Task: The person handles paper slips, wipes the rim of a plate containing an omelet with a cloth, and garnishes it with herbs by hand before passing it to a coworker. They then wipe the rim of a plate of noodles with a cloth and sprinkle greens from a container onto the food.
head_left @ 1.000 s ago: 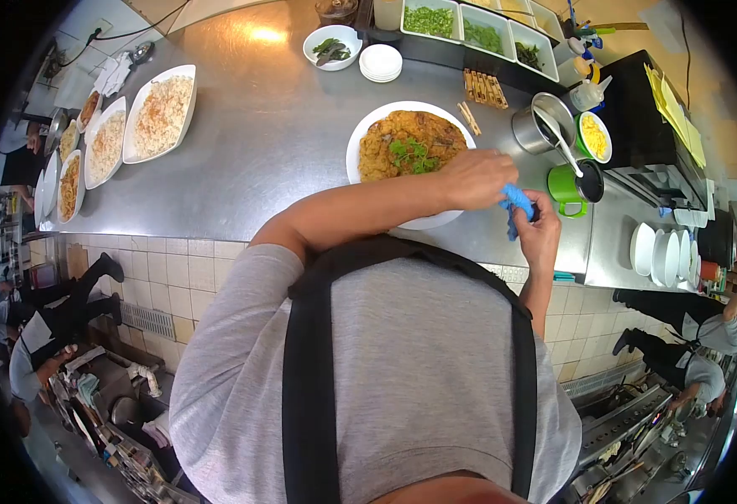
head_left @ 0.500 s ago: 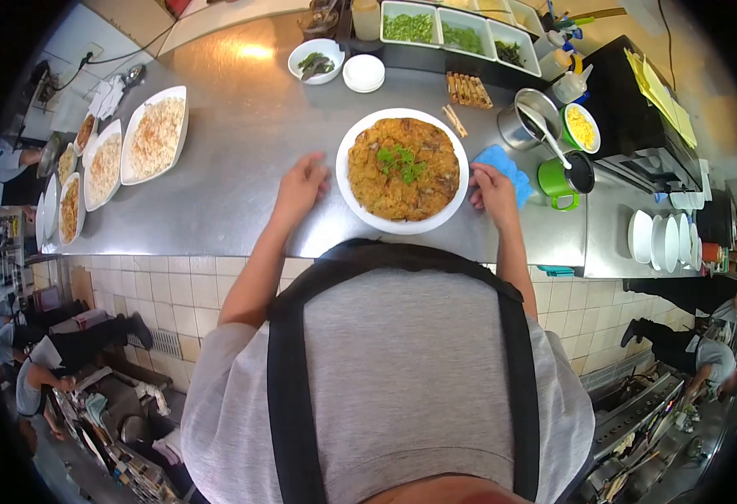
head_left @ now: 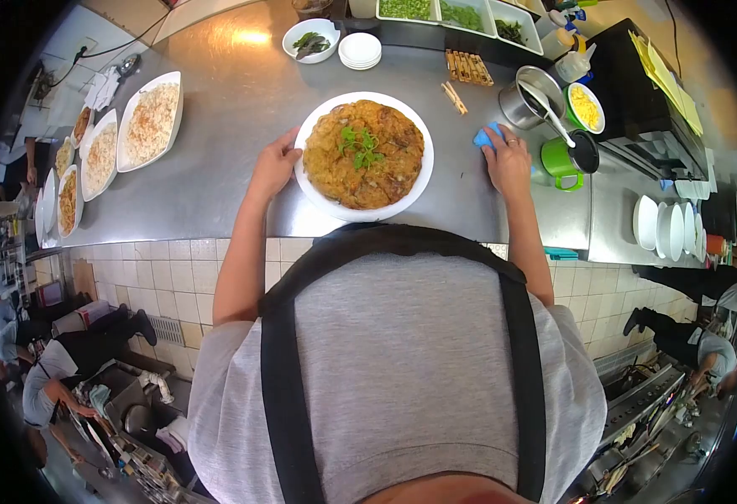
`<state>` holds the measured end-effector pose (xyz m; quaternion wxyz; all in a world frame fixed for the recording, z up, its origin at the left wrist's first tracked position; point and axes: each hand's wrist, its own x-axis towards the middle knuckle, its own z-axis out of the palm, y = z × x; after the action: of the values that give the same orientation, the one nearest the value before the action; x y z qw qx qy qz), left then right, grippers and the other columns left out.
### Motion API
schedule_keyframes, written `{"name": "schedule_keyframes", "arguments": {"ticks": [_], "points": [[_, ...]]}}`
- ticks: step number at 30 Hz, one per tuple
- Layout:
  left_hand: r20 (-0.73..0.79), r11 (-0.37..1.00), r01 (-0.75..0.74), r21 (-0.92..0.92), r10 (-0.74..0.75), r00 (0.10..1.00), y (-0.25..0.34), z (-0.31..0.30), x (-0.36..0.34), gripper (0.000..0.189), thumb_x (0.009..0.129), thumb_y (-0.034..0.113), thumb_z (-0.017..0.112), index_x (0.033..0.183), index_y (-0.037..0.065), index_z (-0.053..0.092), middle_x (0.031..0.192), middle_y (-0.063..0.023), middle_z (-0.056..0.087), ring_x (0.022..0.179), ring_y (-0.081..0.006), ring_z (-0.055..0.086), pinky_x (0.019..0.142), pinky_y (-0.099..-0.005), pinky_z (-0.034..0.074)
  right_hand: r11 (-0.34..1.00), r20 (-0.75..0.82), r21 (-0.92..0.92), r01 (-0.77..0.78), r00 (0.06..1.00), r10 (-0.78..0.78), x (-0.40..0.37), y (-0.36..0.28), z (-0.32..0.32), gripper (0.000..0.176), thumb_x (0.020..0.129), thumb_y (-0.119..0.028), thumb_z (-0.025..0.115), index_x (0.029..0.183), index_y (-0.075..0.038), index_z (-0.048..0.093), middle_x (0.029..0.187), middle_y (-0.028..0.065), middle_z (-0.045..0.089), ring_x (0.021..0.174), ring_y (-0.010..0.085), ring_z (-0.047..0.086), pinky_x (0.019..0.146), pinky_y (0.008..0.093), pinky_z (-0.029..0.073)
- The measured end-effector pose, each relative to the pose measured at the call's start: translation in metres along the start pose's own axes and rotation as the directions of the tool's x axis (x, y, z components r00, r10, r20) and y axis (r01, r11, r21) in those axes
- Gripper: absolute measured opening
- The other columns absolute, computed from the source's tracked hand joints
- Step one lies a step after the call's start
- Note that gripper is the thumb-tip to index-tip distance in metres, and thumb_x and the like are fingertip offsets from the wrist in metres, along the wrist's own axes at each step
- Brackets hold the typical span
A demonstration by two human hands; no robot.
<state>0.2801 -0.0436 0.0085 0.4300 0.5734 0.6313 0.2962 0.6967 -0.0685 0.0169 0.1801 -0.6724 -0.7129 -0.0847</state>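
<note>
A round white plate [head_left: 428,160] sits on the steel counter before me, holding a broad, browned omelette-like cake [head_left: 335,168] topped with a green herb sprig [head_left: 360,149]. At the plate's left rim, my left hand [head_left: 276,165] has its fingers closed on the edge; the fingertips are partly hidden. Right of the plate, my right hand [head_left: 509,160] is closed over a blue cloth [head_left: 487,134], pressed to the counter. Much of the cloth is under the fingers.
Bowls of rice [head_left: 152,126] stand at left. A small bowl of leaves [head_left: 310,40], stacked saucers [head_left: 360,50] and clothespins [head_left: 469,67] lie farther back. On the right are a metal pot [head_left: 511,105], a green mug [head_left: 557,155] and white dishes [head_left: 669,231]. Other people work behind.
The plate has shifted left, and my left hand has come into contact with its rim. My right hand has left the plate's right side and gathered up the blue cloth.
</note>
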Motion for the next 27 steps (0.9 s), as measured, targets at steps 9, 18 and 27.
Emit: {"name": "schedule_keyframes", "arguments": {"ticks": [9, 18, 27], "points": [[0.142, 0.988, -0.1, 0.118, 0.083, 0.986, -0.01, -0.016, 0.071, 0.044, 0.084, 0.006, 0.053, 0.127, 0.008, 0.054, 0.109, -0.0151, 0.064, 0.095, -0.0208, 0.062, 0.086, -0.0314, 0.046, 0.923, 0.008, 0.362, 0.132, 0.989, -0.145, 0.066, -0.096, 0.0, 0.028, 0.08, -0.011, 0.061, 0.108, -0.016, 0.061, 0.111, 0.0101, 0.06, 0.099, 0.0308, 0.059, 0.081, 0.0401, 0.049], [0.178, 0.992, -0.013, 0.123, -0.009, 0.984, 0.007, -0.02, 0.076, 0.042, 0.083, 0.007, 0.054, 0.125, 0.01, 0.057, 0.101, -0.014, 0.066, 0.082, -0.0179, 0.062, 0.077, -0.0303, 0.048, 0.91, 0.022, 0.263, 0.322, 0.94, -0.339, 0.105, -0.117, 0.045, 0.015, 0.081, -0.013, 0.061, 0.095, -0.015, 0.065, 0.103, 0.0045, 0.061, 0.094, 0.0279, 0.06, 0.075, 0.0397, 0.05], [0.193, 0.993, -0.002, 0.115, -0.02, 0.981, 0.012, -0.02, 0.072, 0.043, 0.082, 0.007, 0.053, 0.124, 0.01, 0.057, 0.096, -0.0128, 0.066, 0.075, -0.0163, 0.06, 0.071, -0.0298, 0.049, 0.977, 0.263, 0.186, 0.103, 0.953, -0.15, 0.041, -0.054, -0.014, 0.016, 0.081, -0.013, 0.054, 0.092, -0.012, 0.066, 0.098, 0.0097, 0.063, 0.09, 0.0308, 0.062, 0.074, 0.0421, 0.051]]}}
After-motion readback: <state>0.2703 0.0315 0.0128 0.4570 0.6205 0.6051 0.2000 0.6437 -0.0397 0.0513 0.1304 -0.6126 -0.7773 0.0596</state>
